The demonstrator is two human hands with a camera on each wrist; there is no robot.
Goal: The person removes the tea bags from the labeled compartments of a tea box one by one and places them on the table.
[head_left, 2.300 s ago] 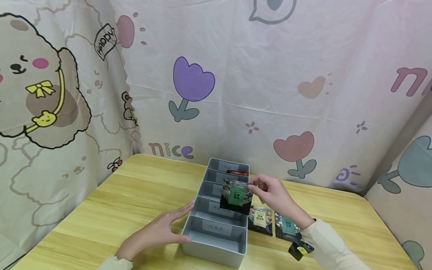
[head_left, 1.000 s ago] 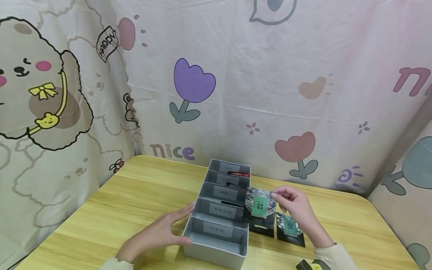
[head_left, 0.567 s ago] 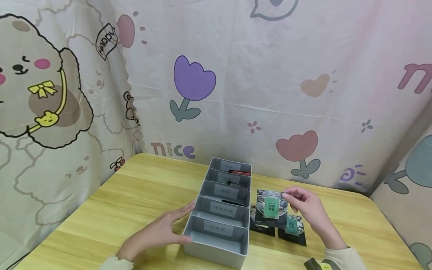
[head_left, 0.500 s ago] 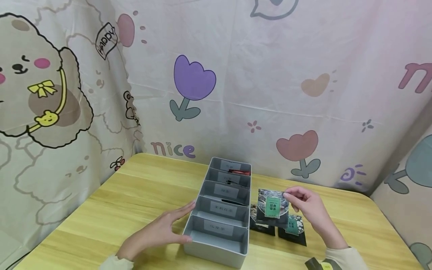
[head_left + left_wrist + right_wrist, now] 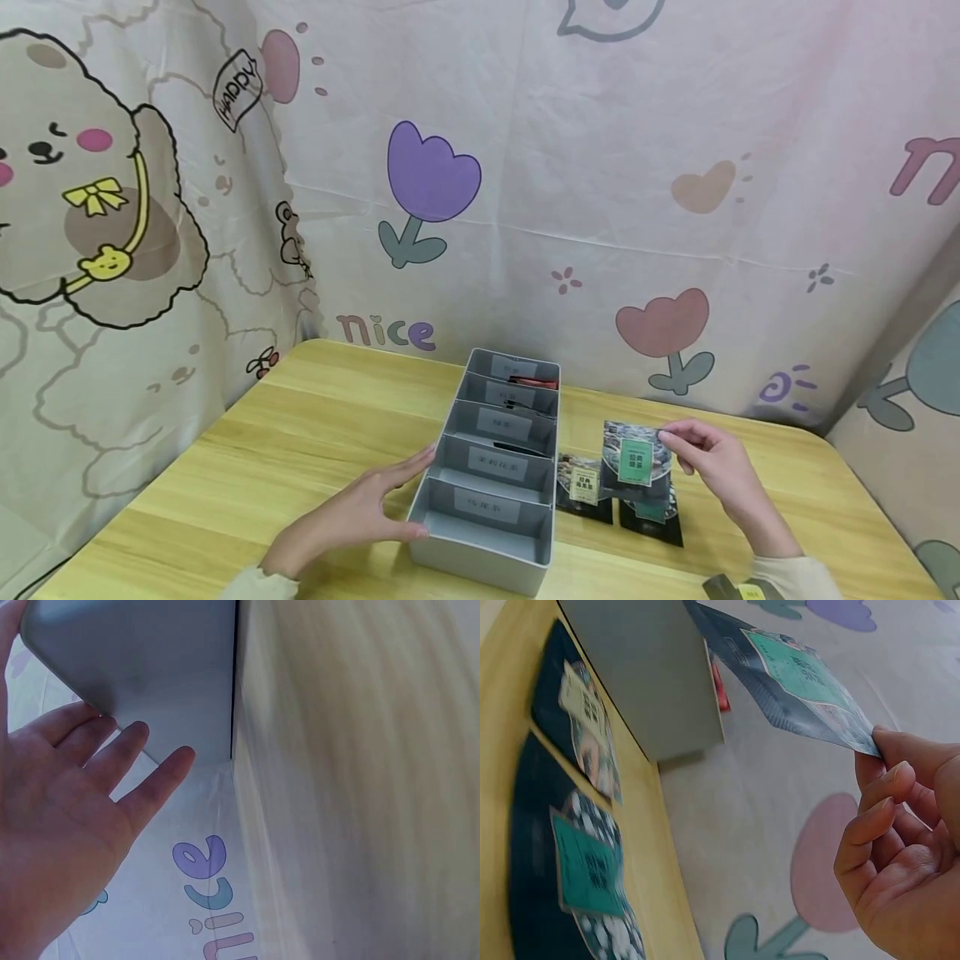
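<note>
My right hand (image 5: 712, 467) pinches a corner of a black tea sachet (image 5: 636, 461) with a green label, between thumb and forefinger. The sachet is up off the table, right of the long grey divided box (image 5: 480, 562). Seen from the right wrist, the sachet (image 5: 795, 675) tilts away from the fingertips and its label shows. Beside the box my left hand (image 5: 356, 508) has its fingers spread along the left wall and its thumb at the near corner. The left wrist view shows straight fingers (image 5: 161, 784) at the grey wall.
On the table (image 5: 300, 417) right of the box lie a yellow-labelled sachet (image 5: 585, 485) and a green-labelled one (image 5: 652, 529), partly hidden by the held sachet. Labelled compartments hold a red packet (image 5: 536, 383) at the back and dark-edged packets further forward. A printed curtain (image 5: 525, 167) hangs behind.
My right hand has carried the green-labelled sachet from over the box rightward, past the yellow-labelled sachet, to above the other green-labelled one. The left hand and the box have stayed put.
</note>
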